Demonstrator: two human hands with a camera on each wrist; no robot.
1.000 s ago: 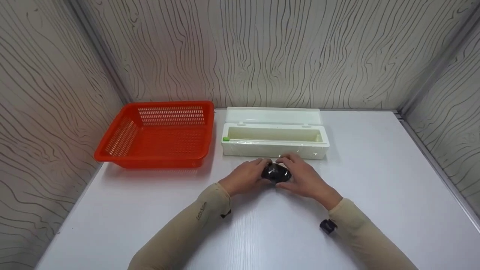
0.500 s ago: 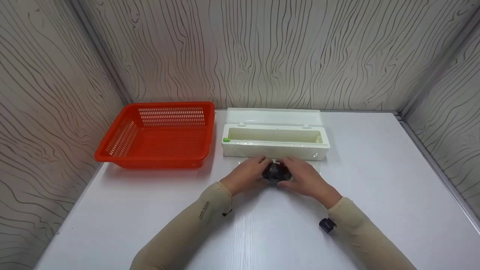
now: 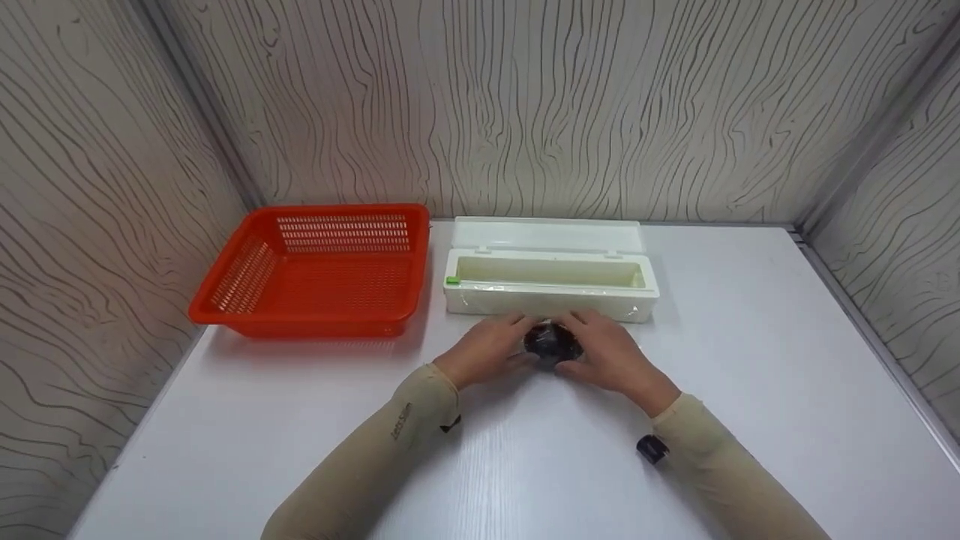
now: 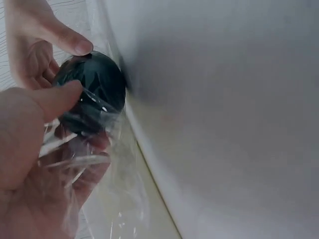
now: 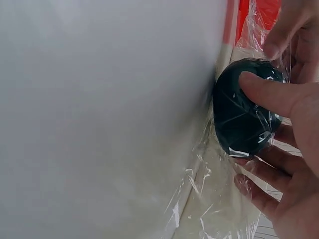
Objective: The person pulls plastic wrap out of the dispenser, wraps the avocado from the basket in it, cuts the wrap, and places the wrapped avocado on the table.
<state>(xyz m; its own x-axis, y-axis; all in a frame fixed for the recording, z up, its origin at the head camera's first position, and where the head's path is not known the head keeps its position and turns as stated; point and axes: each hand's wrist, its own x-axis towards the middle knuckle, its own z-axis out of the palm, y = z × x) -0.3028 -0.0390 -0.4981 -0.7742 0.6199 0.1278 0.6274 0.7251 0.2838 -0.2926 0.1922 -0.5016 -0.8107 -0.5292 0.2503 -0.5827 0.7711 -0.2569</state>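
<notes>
A dark green, smooth, rounded thing (image 3: pixel 553 345) sits in front of the white box, with clear cling film stretched over its surface. My left hand (image 3: pixel 486 351) holds it from the left, thumb on the near side and fingers curled round the far side. From the right, my right hand (image 3: pixel 611 354) grips it the same way. In the right wrist view, loose cling film (image 5: pixel 212 199) trails in wrinkles from the green thing (image 5: pixel 239 112) past the right fingers. The left wrist view shows more film (image 4: pixel 127 194) draped over the left fingers.
Just behind the hands stands a white cling film dispenser box (image 3: pixel 551 303), its lid (image 3: pixel 547 234) tipped back and a green slide cutter (image 3: pixel 452 280) at its left end. A red plastic basket (image 3: pixel 322 328) is to the left. Patterned walls enclose the white table (image 3: pixel 765 360).
Both hands stay around the green thing, with small shifts of the fingers. The left fingertips now lie a little farther from the right ones along its far side.
</notes>
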